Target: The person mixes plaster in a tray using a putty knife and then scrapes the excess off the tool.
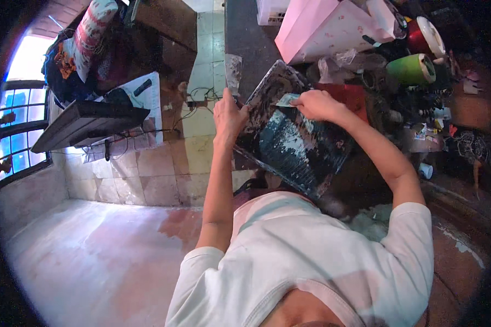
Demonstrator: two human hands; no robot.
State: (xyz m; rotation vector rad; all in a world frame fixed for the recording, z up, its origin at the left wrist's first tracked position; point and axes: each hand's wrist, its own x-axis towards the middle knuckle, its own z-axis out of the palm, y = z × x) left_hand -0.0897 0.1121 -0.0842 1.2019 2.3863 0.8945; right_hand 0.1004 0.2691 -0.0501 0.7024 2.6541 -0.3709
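- Tray (292, 144), centre, before torso (305, 245)
- Scraper (233, 73), in left hand (229, 115), at tray's left edge
- Flat piece (285, 100), in right hand (319, 104), over tray
- Bag (333, 32), on counter (246, 32), behind tray
- Container (411, 70), right of tray
- Window (21, 122), at far left

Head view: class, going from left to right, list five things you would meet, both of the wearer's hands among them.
Window → dark panel → left hand → right hand → green container.
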